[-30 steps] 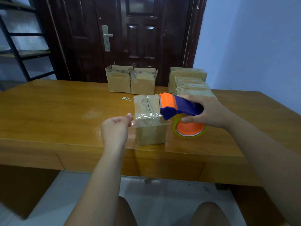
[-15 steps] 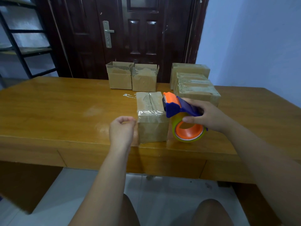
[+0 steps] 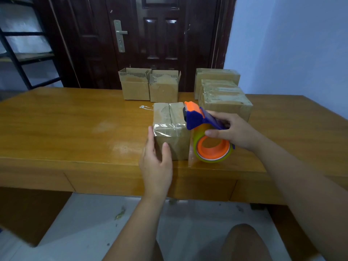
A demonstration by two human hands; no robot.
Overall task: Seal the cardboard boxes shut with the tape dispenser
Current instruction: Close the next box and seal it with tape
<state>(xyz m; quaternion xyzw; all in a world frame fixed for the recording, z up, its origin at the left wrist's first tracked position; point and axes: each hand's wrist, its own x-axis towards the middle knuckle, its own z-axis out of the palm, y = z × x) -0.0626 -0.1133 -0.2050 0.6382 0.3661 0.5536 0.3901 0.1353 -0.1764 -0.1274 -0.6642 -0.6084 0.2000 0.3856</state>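
Note:
A small cardboard box [image 3: 170, 120] stands near the table's front edge, flaps closed, with a band of clear tape across its top front. My left hand [image 3: 157, 159] touches the box's left and front faces, fingers straight along the left side and thumb on the front. My right hand [image 3: 230, 131] grips the blue and orange tape dispenser [image 3: 204, 129], whose orange head sits against the box's top right edge. Its tape roll hangs beside the box's right face.
Two open-topped boxes [image 3: 148, 84] stand at the back of the wooden table [image 3: 75, 125]. A stack of closed boxes [image 3: 222, 95] sits behind my right hand. A scrap of tape [image 3: 145, 107] lies behind the box. A dark door and a black shelf frame stand beyond.
My left hand was curled and apart from the box; it has opened and moved right onto the box's left and front faces. The dispenser stays against the box's right edge.

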